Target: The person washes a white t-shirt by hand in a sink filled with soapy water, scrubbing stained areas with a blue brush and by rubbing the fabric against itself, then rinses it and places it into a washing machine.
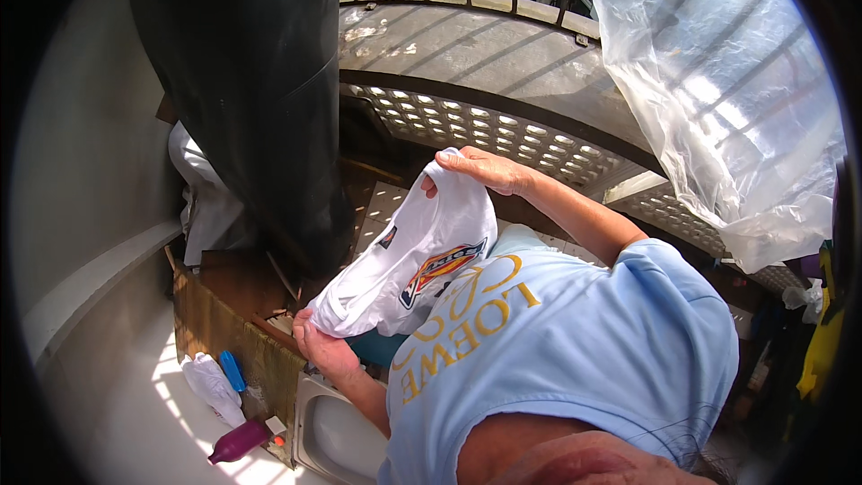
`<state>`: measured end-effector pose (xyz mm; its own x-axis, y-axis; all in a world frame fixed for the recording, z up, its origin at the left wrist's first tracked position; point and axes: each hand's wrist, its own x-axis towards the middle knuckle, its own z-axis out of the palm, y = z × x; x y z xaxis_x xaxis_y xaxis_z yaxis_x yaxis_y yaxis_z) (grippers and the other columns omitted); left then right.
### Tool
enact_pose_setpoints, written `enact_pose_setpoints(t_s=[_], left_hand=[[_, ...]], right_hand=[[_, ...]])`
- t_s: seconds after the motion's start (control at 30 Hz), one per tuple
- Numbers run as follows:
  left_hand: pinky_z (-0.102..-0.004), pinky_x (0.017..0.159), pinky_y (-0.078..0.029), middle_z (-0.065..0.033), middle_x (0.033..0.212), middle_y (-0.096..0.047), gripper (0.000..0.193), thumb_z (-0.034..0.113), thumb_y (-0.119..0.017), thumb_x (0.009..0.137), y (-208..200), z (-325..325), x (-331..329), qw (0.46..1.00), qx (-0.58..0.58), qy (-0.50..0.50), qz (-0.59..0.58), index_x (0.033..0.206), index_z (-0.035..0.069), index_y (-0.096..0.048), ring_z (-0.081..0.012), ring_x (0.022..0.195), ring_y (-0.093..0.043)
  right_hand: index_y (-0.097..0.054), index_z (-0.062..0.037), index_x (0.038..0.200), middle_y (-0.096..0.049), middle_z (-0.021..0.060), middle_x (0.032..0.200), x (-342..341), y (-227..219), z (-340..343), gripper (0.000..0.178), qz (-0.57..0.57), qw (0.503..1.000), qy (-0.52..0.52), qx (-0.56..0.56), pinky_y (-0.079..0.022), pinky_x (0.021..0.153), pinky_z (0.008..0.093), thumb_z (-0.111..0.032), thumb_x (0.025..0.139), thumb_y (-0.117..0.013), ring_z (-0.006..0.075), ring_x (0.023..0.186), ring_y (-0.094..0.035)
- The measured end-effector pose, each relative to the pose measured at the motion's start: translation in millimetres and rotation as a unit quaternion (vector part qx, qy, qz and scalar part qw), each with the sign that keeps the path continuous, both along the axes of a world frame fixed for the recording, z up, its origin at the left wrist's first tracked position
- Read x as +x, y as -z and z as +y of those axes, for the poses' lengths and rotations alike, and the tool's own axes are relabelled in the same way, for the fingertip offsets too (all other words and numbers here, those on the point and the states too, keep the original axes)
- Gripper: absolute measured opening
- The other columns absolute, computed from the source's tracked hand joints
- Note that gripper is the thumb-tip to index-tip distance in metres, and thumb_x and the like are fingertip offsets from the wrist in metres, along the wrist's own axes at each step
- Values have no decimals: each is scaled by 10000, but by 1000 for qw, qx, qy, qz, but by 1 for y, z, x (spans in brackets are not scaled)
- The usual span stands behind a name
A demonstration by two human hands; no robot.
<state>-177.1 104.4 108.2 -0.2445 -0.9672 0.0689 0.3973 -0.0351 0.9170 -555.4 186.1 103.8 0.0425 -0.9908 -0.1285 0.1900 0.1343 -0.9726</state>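
Observation:
A white garment (426, 247) with a colourful printed emblem is stretched slantwise between my two hands, in front of my body. My left hand (325, 348) grips its lower left end, fingers closed round the folded edge. Up at the far end, my right hand (485, 171) pinches the other edge, with the thumb on top and some fingertips showing inside the opening. Part of the cloth hangs down towards my light blue shirt (575, 341). The garment's underside is hidden.
A white basin (341, 431) lies below my left forearm. At the lower left are a purple bottle (241, 440), a blue object (232, 371) and a white cloth (212, 386). A black cover (260, 81) hangs at left, clear plastic sheeting (718, 126) at right. A perforated panel (503, 130) stands beyond.

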Motion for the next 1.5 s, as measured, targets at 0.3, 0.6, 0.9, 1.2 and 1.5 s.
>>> enact_pose_setpoints(t_s=[0.3, 0.6, 0.9, 1.2, 1.5], left_hand=[[-413, 962, -432, -141, 1108, -556, 309, 23, -556, 898, 28, -11, 12, 999, 11, -39, 12, 1192, 67, -473, -243, 1074, -545], [-384, 918, -470, -146, 1119, -575, 387, 17, -529, 910, -21, -78, 2, 999, -35, -2, 28, 1279, 79, -430, -220, 1054, -571], [-487, 988, -408, -157, 1256, -496, 458, 83, -518, 912, -35, -101, 2, 999, -46, 6, -13, 1346, 140, -386, -266, 1192, -486], [-519, 975, -410, -118, 1208, -502, 584, 91, -559, 904, -71, -118, 16, 992, -98, 8, -74, 1422, 153, -297, -251, 1165, -495], [-440, 926, -470, -168, 1279, -500, 644, -10, -608, 859, -102, -144, 35, 973, -153, -1, -171, 1413, 114, -303, -234, 1150, -521]], right_hand=[[-661, -1, 978, -669, 66, 902, -26, 34, -18, 350, -44, 990, 80, 112, -517, 726, 267, -340, 897, -627, 130, 787, -637], [-588, -16, 1114, -664, 69, 974, -44, -24, -87, 387, -31, 995, 96, -16, -545, 810, 289, -336, 897, -610, 136, 853, -662], [-614, -7, 1073, -682, 109, 957, -46, -44, -135, 309, -144, 988, 49, -6, -526, 839, 364, -256, 890, -602, 220, 878, -665], [-610, -27, 1066, -690, 84, 956, -25, -74, -164, 293, -108, 991, -15, -77, -565, 762, 354, -277, 924, -553, 186, 826, -681], [-613, -29, 1049, -688, 88, 918, -21, -90, -180, 266, -66, 992, -32, -106, -566, 727, 360, -256, 931, -537, 190, 788, -678]])
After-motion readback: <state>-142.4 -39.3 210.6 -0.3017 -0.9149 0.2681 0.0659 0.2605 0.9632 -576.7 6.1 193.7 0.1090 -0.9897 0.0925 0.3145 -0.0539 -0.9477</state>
